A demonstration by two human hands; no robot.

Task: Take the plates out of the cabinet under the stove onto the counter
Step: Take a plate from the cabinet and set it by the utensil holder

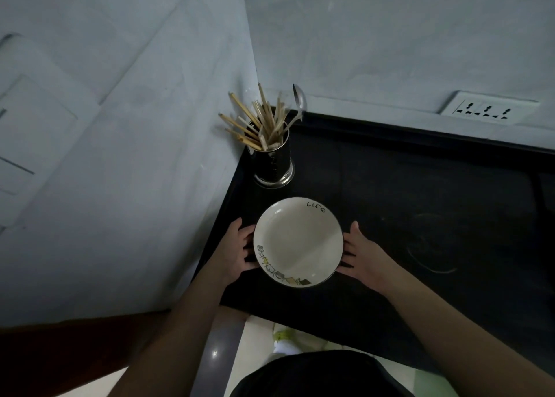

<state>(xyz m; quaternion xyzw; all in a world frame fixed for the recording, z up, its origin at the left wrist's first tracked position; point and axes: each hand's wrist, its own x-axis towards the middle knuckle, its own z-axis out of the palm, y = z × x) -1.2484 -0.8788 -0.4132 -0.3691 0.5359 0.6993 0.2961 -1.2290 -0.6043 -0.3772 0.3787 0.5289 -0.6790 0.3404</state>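
Observation:
A white plate with the word "life" and small cartoon figures on its rim is low over or on the black counter, near its left front corner. My left hand is at the plate's left side and my right hand at its right side. The fingers of both hands reach under the rim. Both thumbs point up and stand clear of the rim. The fingertips are hidden beneath the plate.
A steel holder full of wooden chopsticks and a spoon stands in the counter's back left corner, just behind the plate. Pale walls close the left and back sides. A wall socket sits at the back right.

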